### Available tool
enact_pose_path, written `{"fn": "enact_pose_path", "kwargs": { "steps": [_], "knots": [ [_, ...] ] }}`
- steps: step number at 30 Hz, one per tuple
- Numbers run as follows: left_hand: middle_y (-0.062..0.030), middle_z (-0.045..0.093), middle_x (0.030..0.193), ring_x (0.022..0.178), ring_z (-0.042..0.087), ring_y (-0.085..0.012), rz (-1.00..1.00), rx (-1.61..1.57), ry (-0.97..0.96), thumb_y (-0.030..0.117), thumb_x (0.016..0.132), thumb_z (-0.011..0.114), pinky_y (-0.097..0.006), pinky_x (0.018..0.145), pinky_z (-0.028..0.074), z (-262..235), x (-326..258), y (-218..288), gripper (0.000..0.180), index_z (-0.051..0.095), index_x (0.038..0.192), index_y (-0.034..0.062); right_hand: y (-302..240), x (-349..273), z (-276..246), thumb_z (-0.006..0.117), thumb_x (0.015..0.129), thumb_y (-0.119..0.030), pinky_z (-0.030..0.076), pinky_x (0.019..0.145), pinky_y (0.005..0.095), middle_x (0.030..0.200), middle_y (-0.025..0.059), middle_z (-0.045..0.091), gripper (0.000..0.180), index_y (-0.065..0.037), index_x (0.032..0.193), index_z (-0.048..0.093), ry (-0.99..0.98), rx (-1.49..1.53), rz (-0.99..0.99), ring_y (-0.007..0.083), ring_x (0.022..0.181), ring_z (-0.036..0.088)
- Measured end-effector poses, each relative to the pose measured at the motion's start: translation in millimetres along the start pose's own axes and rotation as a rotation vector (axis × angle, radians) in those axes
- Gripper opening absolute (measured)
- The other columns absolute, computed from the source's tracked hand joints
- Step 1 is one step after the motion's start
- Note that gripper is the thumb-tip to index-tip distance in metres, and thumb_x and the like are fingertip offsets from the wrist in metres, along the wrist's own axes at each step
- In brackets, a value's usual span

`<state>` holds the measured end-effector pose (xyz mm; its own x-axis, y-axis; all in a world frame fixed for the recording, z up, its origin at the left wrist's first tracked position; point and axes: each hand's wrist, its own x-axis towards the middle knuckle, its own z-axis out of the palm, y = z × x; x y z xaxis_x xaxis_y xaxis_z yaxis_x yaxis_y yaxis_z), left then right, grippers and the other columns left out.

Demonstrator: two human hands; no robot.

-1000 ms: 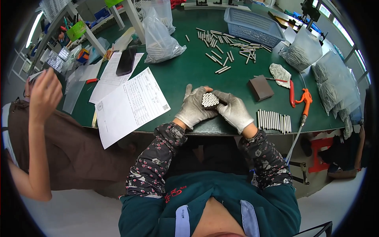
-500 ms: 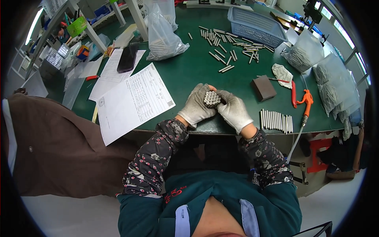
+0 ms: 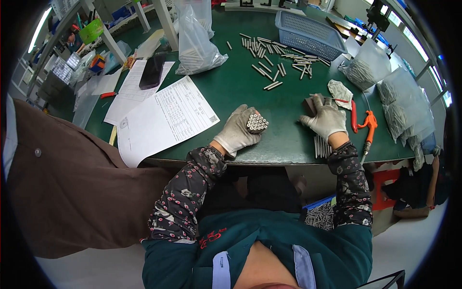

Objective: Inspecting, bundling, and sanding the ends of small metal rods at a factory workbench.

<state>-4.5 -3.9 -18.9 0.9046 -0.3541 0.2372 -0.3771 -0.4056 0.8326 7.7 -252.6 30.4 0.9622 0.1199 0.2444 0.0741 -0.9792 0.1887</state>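
My left hand (image 3: pixel 237 131), in a grey-white work glove, is closed round a bundle of metal pins (image 3: pixel 257 124), whose round ends face up. Gloved as well, my right hand (image 3: pixel 325 116) is on a dark brown block (image 3: pixel 308 106), thumb on its near side and fingers over the top and far side; most of the block is hidden under it. Just in front of that hand lies a row of metal pins (image 3: pixel 321 147), partly covered by the wrist. Loose pins (image 3: pixel 274 58) are scattered farther back on the green table (image 3: pixel 269 149).
A blue basket (image 3: pixel 310 36) stands behind the loose pins. At right are a white cloth (image 3: pixel 340 94), red-handled pliers (image 3: pixel 353 117), an orange air gun (image 3: pixel 369 126) and bags of pins (image 3: pixel 402 103). Papers (image 3: pixel 166 118), a phone (image 3: pixel 152 72) and a plastic bag (image 3: pixel 198 48) lie left.
My right hand has left the bundle and moved right onto the dark brown block. My left hand keeps the bundle at nearly the same spot. The view has shifted slightly.
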Motion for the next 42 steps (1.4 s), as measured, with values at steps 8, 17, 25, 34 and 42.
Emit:
{"fn": "enact_pose_path", "kwargs": {
  "steps": [8,17,25,34,42],
  "knots": [
    [-0.0083,0.050,0.102,0.099,0.049,-0.0187,-0.050,0.081,-0.051,0.005,0.060,0.073,-0.026,0.087,0.040,-1.2,-2.8,3.9,0.047,0.048,0.100,0.0012,-52.8,-21.7,-57.3,0.065,0.064,-0.022,0.041,0.086,0.0413,0.107,0.0234,0.053,0.047,-0.010,0.109,0.058,0.334,0.698,-0.475,0.0352,0.099,0.052],
    [-0.0110,0.054,0.094,0.091,0.052,-0.0243,-0.056,-0.404,-0.045,0.012,0.058,0.071,-0.032,0.085,0.042,2.7,-0.9,-0.9,0.039,0.052,0.091,0.0048,-71.1,-16.1,-67.1,0.063,0.069,-0.024,0.040,0.087,0.0417,0.109,0.0234,0.053,0.035,-0.013,0.102,0.063,0.229,0.657,-0.603,0.0352,0.099,0.051],
    [-0.0084,0.050,0.093,0.085,0.050,-0.0200,-0.006,-0.183,-0.047,0.004,0.059,0.070,-0.028,0.077,0.043,0.7,0.4,-11.0,0.041,0.051,0.095,0.0038,-77.9,-15.8,-43.5,0.059,0.071,-0.025,0.042,0.072,0.0385,0.089,0.0141,0.054,0.021,-0.013,0.089,0.062,0.348,0.720,-0.637,0.0280,0.086,0.053],
    [0.0011,0.050,0.086,0.080,0.049,-0.0082,-0.001,-0.119,-0.086,-0.004,0.063,0.070,-0.021,0.076,0.042,-0.9,-0.9,-0.9,0.038,0.048,0.093,0.0046,-35.5,-15.7,-14.8,0.065,0.067,-0.033,0.035,0.091,0.0432,0.120,0.0183,0.046,0.044,-0.011,0.105,0.059,0.242,0.168,-0.134,0.0322,0.116,0.039],
    [-0.0023,0.049,0.079,0.073,0.050,-0.0128,0.044,-0.238,-0.078,0.000,0.064,0.066,-0.024,0.068,0.043,-2.9,-1.1,1.8,0.030,0.049,0.088,0.0046,4.1,-40.2,-32.8,0.066,0.066,-0.025,0.039,0.087,0.0411,0.113,0.0138,0.053,0.037,-0.009,0.099,0.061,0.325,0.412,-0.034,0.0298,0.107,0.048]
  ]
}}
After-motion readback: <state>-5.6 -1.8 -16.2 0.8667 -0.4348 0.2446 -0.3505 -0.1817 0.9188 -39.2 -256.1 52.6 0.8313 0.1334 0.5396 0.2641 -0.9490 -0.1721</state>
